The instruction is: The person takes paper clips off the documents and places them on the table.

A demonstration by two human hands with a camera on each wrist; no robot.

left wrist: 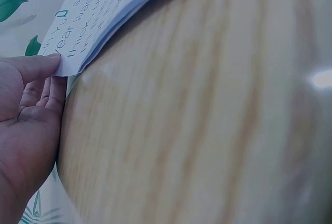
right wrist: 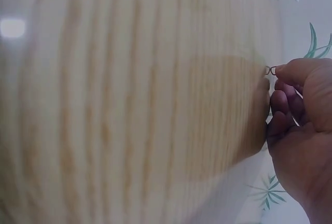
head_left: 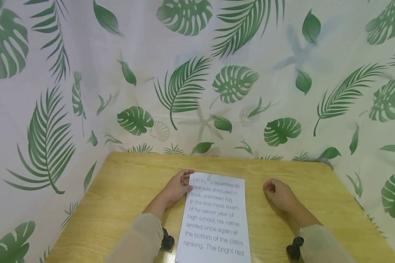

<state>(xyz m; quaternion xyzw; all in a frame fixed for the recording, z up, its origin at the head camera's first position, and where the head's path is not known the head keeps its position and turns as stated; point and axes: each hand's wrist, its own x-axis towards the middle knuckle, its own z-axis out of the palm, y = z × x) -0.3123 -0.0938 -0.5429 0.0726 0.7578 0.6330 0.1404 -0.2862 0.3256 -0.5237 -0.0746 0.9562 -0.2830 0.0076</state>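
Note:
A stack of white printed sheets (head_left: pixel 215 219) lies on the table with its large text facing up. A paper clip (head_left: pixel 209 177) sits over its top edge, and looks green in the left wrist view. My left hand (head_left: pixel 177 188) holds the stack at its upper left corner, thumb (left wrist: pixel 44 67) on the top sheet and the other fingers by the edge. To the right of the stack, apart from it, my right hand (head_left: pixel 279 195) is close over the table. Between its thumb and forefinger it pinches a small wire paper clip (right wrist: pixel 274 68), mostly covered by the fingertips.
The light wood table (head_left: pixel 125 219) has a rounded far edge close beyond both hands. Behind it and on the left hangs a white curtain (head_left: pixel 191 47) with green leaf prints. Black devices (head_left: pixel 167 239) are strapped at both wrists.

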